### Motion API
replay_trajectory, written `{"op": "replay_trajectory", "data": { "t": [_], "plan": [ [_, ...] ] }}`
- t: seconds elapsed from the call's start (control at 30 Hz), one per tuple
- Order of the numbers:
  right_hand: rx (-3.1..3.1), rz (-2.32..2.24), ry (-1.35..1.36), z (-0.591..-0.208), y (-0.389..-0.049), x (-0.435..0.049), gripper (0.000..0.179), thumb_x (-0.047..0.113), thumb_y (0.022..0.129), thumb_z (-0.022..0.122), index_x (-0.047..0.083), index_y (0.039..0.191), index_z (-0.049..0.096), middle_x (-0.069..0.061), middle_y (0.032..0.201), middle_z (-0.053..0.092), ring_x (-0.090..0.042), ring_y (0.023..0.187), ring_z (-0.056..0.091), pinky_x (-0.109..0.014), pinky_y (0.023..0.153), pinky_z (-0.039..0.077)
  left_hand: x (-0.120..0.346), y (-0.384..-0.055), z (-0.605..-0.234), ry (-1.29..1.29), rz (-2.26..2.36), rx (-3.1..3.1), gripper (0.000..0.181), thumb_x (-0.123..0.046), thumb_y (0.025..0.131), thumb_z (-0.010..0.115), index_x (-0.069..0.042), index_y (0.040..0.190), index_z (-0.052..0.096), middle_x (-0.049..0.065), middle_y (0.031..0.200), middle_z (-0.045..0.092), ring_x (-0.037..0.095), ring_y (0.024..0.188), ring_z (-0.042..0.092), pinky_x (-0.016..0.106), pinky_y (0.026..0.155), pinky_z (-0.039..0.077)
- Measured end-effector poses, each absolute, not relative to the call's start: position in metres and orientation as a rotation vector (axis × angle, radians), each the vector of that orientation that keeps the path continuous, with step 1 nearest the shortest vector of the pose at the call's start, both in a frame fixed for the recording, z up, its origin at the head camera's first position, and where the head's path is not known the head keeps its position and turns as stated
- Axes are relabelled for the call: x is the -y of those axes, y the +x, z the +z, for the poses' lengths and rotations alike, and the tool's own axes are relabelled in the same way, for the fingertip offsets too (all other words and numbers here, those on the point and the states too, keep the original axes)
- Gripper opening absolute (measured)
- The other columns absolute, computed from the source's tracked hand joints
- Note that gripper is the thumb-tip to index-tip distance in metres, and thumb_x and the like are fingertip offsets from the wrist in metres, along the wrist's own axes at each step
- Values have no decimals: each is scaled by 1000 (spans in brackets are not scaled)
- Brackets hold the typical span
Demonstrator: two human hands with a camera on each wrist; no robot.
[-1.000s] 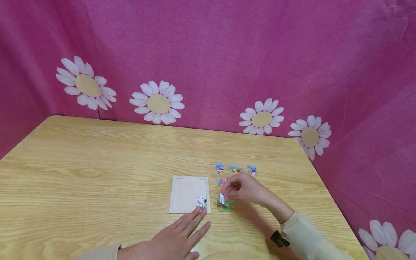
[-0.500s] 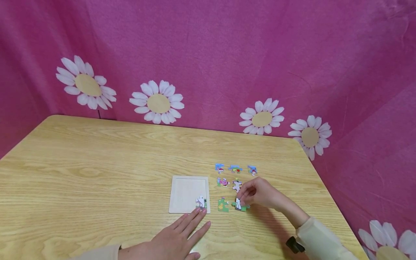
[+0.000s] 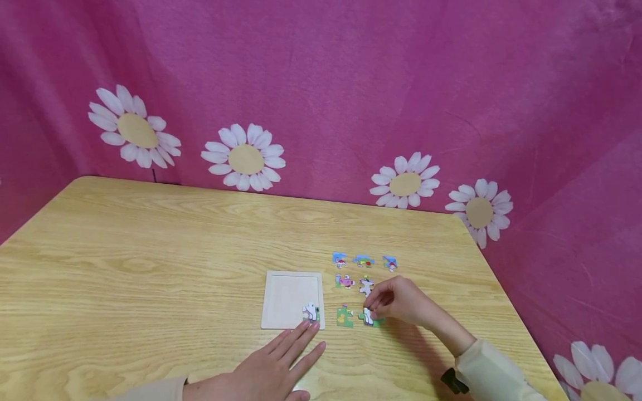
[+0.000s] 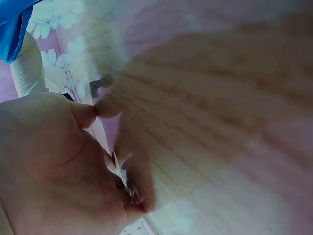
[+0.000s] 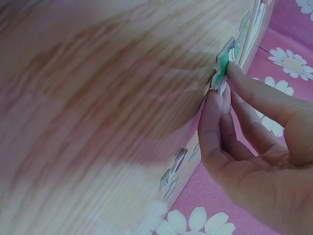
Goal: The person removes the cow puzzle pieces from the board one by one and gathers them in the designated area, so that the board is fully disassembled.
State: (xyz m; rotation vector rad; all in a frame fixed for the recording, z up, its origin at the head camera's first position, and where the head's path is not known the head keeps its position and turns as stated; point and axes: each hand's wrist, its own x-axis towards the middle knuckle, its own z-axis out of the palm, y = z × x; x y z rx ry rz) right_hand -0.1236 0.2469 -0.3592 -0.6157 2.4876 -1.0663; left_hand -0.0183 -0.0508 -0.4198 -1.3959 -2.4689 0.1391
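Observation:
In the head view my left hand [image 3: 271, 362] lies with straight fingers, its fingertips at the near right edge of a square wooden puzzle tray [image 3: 267, 301]. One white-and-green jigsaw piece [image 3: 310, 312] sits in that tray's near right corner. My right hand [image 3: 401, 302] is to the right of the tray and pinches another white-and-green jigsaw piece [image 3: 368, 316] between thumb and fingers, low over the table. The right wrist view shows the green edge of this held piece [image 5: 224, 61] at the fingertips. Part of it is hidden behind the fingers.
Beside the held piece lies a green jigsaw piece [image 3: 344, 317]. Farther back are a pink one [image 3: 344, 281], a white one [image 3: 366, 286] and a row of blue-topped pieces [image 3: 363, 260]. A pink flowered cloth [image 3: 321, 100] hangs behind the wooden table [image 3: 150, 278].
My right hand has carried the pinched piece rightward from over the green piece and lowered it beside that piece. During the last half second it has hardly moved. My left hand has stayed put.

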Motion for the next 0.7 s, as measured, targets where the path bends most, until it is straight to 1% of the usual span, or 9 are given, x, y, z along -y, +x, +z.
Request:
{"op": "replay_trajectory", "data": {
  "t": [0.3, 0.47, 0.7],
  "plan": [
    [-2509, -1069, -634, -361, -122, -246, 11, -5, 77, 79, 1, 85, 73, -2, 77, 68, -12, 70, 63, -23, 63, 54, 52, -19, -425, -1368, 157, 2422, 62, -50, 106, 20, -8, 147, 40, 18, 150, 37, 28, 137, 39, 33, 105, 35],
    [-2512, -1078, -690, -358, -122, -239, 7, -2, 81, 77, 1, 87, 74, -2, 79, 71, -11, 69, 64, -23, 62, 53, 52, -20, -427, -1367, 138, 2415, 63, -50, 106, 19, -8, 147, 41, 18, 151, 37, 28, 138, 39, 32, 105, 35],
    [-2479, -1103, -742, -353, -123, -213, 5, -2, 85, 74, 0, 89, 73, -5, 85, 73, -11, 67, 63, -23, 59, 52, 52, -19, -425, -1382, 131, 2423, 62, -49, 106, 21, -7, 149, 38, 19, 152, 35, 29, 139, 37, 34, 106, 36]
  ]
}}
